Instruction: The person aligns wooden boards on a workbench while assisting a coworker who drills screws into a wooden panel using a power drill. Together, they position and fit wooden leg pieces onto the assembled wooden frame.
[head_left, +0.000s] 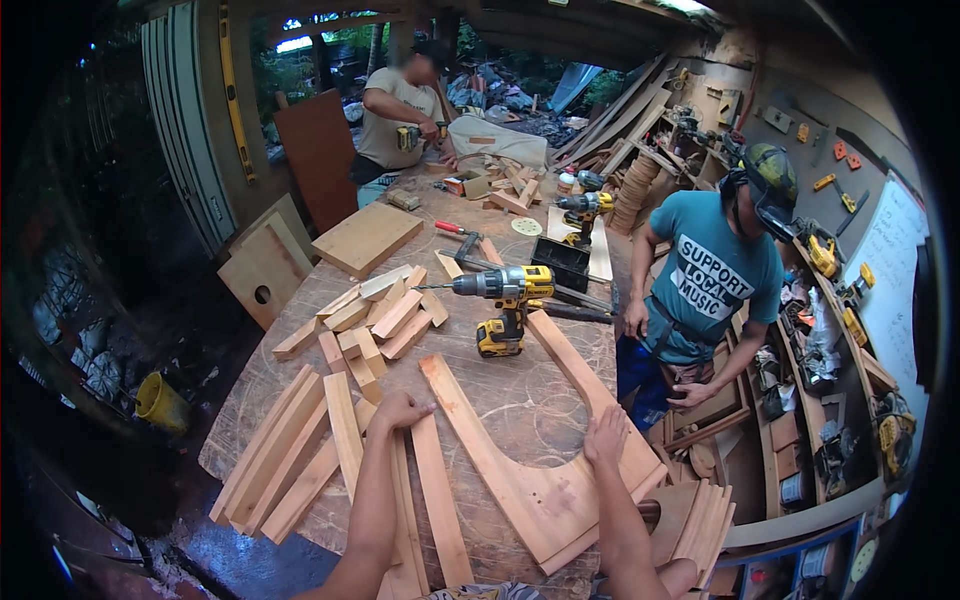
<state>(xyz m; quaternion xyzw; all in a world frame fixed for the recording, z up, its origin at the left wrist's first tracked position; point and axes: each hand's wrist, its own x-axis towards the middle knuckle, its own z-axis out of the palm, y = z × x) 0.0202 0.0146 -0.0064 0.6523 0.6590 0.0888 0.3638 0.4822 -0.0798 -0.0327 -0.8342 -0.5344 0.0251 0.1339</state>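
Note:
My left hand (pixel 398 411) is closed at the far end of a long narrow wooden strip (pixel 440 500), its fingers curled and partly hidden. Beside that strip lies a U-shaped wooden piece (pixel 545 490) with a curved inner edge and two arms pointing away from me. My right hand (pixel 606 437) lies flat on its right arm, fingers stretched out together. A yellow and black cordless drill (pixel 505 300) stands on its battery just past the U-shaped piece, bit pointing left.
Long wooden strips (pixel 290 450) and a heap of short blocks (pixel 385 310) cover the table's left side. Beyond them are a flat board (pixel 368 240), a clamp (pixel 470 240) and a black bin (pixel 560 265). One co-worker (pixel 715 270) stands right; another (pixel 400 115) holds a drill at the far end.

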